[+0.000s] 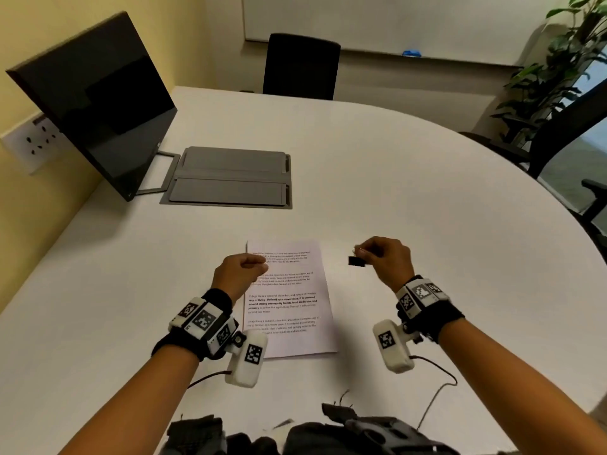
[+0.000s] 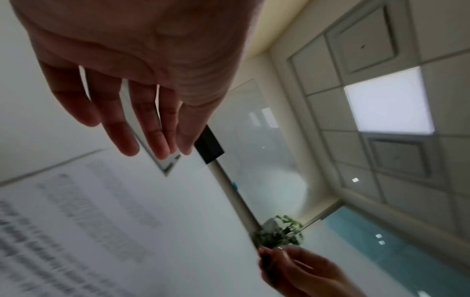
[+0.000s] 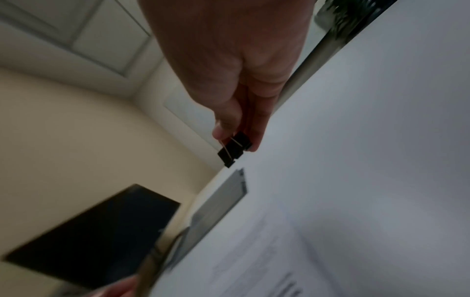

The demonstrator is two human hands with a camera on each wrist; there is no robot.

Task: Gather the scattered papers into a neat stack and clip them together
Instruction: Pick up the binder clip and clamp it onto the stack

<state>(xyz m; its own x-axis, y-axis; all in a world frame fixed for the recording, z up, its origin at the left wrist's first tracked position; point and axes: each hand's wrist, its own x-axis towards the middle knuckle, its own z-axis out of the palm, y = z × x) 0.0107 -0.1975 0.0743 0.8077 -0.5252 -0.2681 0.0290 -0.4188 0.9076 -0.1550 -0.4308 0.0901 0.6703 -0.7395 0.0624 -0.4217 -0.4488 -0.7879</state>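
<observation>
On the white bench point(image 1: 394, 178), nearer the person than the grey panel point(image 1: 230, 177), the papers point(image 1: 289, 300) lie flat in one squared stack, print up; the left hand point(image 1: 238, 274) hovers over the stack's far left corner, its grip loose, fingers point(image 2: 142, 112) nearly straight and holding nothing; the right hand point(image 1: 387, 261) is raised just right of the stack's far edge, its grip narrow, thumb and fingertips pinching the black clip point(image 1: 356, 261) by its wire handles, clear of the papers; a dark monitor point(image 1: 95, 106) stands left of the panel.
</observation>
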